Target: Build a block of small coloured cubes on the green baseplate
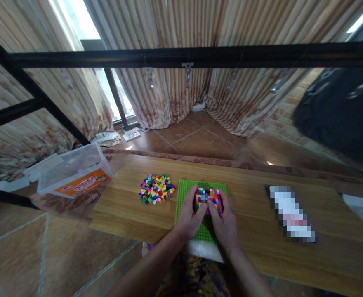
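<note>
A green studded baseplate (181, 194) lies on the wooden table (122, 218) in front of me. Over its middle is a block of small multicoloured bricks (208, 194), packed in rows. My left hand (188, 214) grips the block's left side, its thumb on the near edge. From the right, my right hand (225, 220) holds the other side, with its thumb beside the left one. The near edge of the block is partly hidden by both thumbs. Left of the baseplate sits a loose pile of small coloured bricks (156, 188).
A clear plastic bin (73, 169) with an orange label stands on the floor at the left. A pixelated dark-edged object (293, 214) lies on the table's right part. Beyond the table, a black metal bar (169, 59) with hanging clips crosses before striped curtains (163, 95).
</note>
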The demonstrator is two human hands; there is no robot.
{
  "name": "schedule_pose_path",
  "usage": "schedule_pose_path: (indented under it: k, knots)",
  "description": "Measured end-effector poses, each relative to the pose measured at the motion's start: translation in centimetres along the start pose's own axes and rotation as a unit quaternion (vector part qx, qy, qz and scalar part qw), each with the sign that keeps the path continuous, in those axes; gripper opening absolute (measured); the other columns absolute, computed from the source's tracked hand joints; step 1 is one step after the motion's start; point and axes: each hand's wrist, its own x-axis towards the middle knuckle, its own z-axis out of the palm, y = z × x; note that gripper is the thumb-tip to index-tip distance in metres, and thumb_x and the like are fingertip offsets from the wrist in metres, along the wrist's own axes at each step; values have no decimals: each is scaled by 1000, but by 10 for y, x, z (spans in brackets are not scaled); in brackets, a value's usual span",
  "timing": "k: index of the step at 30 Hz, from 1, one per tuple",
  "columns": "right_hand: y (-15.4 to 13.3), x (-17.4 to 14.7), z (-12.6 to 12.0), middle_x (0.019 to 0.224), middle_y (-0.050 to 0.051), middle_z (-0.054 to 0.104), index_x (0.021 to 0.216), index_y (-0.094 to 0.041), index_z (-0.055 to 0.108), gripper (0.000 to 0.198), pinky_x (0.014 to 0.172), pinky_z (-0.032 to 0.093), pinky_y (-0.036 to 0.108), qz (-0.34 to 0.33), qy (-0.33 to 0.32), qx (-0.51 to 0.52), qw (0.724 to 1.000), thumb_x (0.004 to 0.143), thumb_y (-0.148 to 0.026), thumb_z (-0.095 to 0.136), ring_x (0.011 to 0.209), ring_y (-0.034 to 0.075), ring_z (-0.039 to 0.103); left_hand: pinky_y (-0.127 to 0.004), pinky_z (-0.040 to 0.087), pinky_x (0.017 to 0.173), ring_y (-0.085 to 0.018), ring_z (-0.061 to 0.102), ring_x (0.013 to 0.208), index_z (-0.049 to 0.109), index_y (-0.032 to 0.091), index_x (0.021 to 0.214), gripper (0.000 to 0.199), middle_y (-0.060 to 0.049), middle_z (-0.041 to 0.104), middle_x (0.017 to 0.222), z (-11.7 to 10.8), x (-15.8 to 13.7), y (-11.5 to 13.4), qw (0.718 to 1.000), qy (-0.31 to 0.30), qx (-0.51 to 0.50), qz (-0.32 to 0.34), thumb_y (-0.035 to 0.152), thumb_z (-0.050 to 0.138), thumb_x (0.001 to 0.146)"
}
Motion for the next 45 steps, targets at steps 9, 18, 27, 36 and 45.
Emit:
schedule_pose_path:
  k: [9,18,27,36,45]
  knots:
    - [-1,0,2,129,15,57,135,-19,51,56,102,41,49,-8,13,10,1000,87,-48,56,117,29,54,-45,27,119,-26,41,137,42,18,142,60,-11,46,147,2,-1,4,1000,6,-13,-6,26,59,85]
    - [0,0,2,131,16,57,133,-17,52,58,104,39,50,20,10,10,1000,86,-51,56,120,29,54,-45,27,119,-26,39,138,38,16,144,60,-13,43,149,6,0,3,1000,11,19,-8,27,55,88]
    - [0,-5,2,139,16,52,140,-19,46,58,108,34,53,-1,5,10,1000,91,-50,51,128,29,48,-47,25,119,-26,35,141,33,15,147,59,-15,37,153,11,-7,-2,997,26,75,22,34,48,94]
    - [5,-6,0,142,19,50,141,-14,46,58,111,33,52,-7,-7,-16,1000,95,-49,39,131,28,47,-51,29,117,-29,32,143,19,8,151,68,-21,33,153,16,-9,-2,984,20,170,47,38,43,96]
    - [6,-7,2,147,20,45,144,-12,40,63,112,31,53,-11,-18,-34,999,96,-52,36,136,28,40,-51,29,117,-30,31,143,21,6,150,68,-23,32,153,14,-9,-6,982,14,178,65,40,43,95]
